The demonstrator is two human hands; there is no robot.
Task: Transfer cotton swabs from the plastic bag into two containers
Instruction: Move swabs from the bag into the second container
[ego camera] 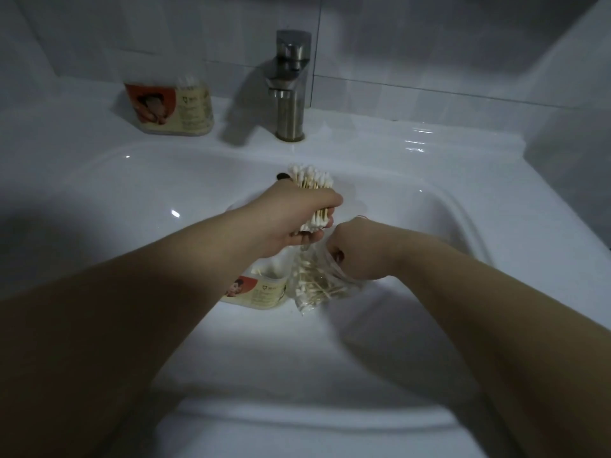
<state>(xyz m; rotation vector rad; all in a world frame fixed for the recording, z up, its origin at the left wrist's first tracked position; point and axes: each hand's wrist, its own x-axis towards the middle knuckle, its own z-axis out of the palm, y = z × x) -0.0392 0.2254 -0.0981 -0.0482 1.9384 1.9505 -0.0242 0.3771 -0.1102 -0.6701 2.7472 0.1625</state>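
Gripping a thick bundle of cotton swabs (pixel 310 184) around its middle, the left hand (pixel 296 221) hangs over the basin of a white sink (pixel 436 193), fingers curled tight on the wooden sticks. We see white tips fanning out above the fist and more poking out below it. Just beside it and a little lower, the right hand (pixel 355 252) pinches the upper edge of a clear plastic bag (pixel 305 305), which droops into the basin. We make out loose swabs (pixel 317 287) lying jumbled in the bag's lower part. The two hands are close together, but we cannot tell whether they touch. Just beside the bag, on its left, stands the near container (pixel 258 294), a clear tub with a red and cream label, partly hidden beneath the left wrist; pale tips show at its top. We find the far container (pixel 172 107), a tub with the same label, well apart on the counter (pixel 82 127) behind the basin, at the back left, with swab tips showing at its top. To its right a brushed-metal faucet (pixel 291 84) rises from the counter, its spout pointing toward the basin. Grey-white wall tiles (pixel 429 44) run behind it. Both bare forearms (pixel 132 309) reach in from the bottom of the frame, and the light is dim, with a brighter pool on the basin floor around the bag.
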